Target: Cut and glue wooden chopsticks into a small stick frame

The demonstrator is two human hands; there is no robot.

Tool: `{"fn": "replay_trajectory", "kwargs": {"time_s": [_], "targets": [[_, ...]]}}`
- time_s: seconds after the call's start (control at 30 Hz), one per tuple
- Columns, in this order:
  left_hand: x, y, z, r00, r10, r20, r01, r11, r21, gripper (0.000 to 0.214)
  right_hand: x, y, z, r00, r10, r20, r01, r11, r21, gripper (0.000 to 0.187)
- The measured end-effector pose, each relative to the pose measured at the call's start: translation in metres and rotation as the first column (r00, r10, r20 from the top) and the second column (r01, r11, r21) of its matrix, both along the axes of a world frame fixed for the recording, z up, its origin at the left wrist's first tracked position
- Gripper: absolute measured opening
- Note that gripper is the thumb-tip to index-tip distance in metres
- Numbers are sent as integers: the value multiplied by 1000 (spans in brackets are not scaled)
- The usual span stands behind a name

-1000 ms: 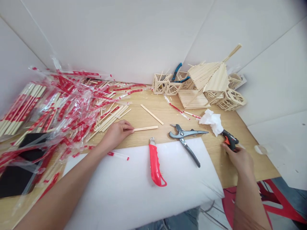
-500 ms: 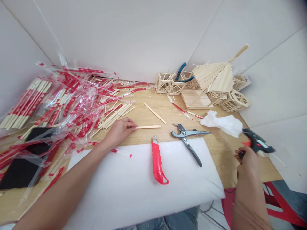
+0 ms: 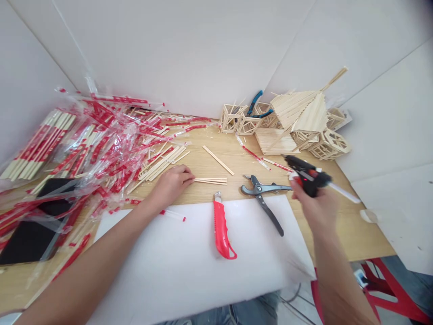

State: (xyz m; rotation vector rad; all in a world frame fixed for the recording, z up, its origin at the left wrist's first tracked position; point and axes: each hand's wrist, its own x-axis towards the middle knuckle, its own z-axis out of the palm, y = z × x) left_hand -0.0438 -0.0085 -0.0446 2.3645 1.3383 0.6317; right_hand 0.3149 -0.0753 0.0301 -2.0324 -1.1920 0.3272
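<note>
With thumb and fingers pinched, my left hand (image 3: 176, 180) holds the near ends of a few wooden chopsticks (image 3: 213, 181), whose free ends fan slightly toward the right. My right hand (image 3: 316, 205) grips a black glue gun (image 3: 306, 174) in the air, nozzle toward the left, a glue stick poking out of its back. A red utility knife (image 3: 222, 228) and grey-handled cutting pliers (image 3: 265, 198) lie between my hands, partly on a white sheet (image 3: 162, 266). One loose chopstick pair (image 3: 218, 160) rests beyond my left hand.
Red-and-clear chopstick wrappers (image 3: 115, 131) heap up at left beside wrapped chopsticks (image 3: 40, 144) and a black flat object (image 3: 30, 241). Chopstick frames (image 3: 240, 119) with blue-handled pliers (image 3: 255, 104) and a roofed stick model (image 3: 301, 108) stand along the back. A red stool (image 3: 399, 289) is below right.
My right hand has swung the glue gun leftward and up, from the table's right side to over the area of the white tissue. The chopsticks in my left hand have spread slightly apart.
</note>
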Motion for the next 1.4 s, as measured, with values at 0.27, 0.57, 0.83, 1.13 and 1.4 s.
{"fn": "replay_trajectory", "kwargs": {"time_s": [0.27, 0.57, 0.83, 1.13, 1.4], "targets": [[5, -6, 10, 961, -92, -259, 132, 981, 141, 28, -114, 36, -29, 494, 398, -773, -498, 858, 124, 32], [5, -7, 7, 984, -104, -148, 106, 994, 7, 26, -117, 34, -42, 516, 505, -692, -642, 763, 79, 34], [4, -7, 4, 1000, -17, -13, 15, 984, -175, 25, -104, 35, -35, 557, 558, -615, -718, 696, -19, 33], [9, -11, 5, 999, 26, -38, -30, 991, -131, 23, -82, 44, -50, 732, 639, -235, -674, 729, -118, 29], [10, -11, 6, 999, 26, -47, -33, 990, -139, 24, -87, 45, -53, 685, 728, 42, -704, 675, -219, 26]]}}
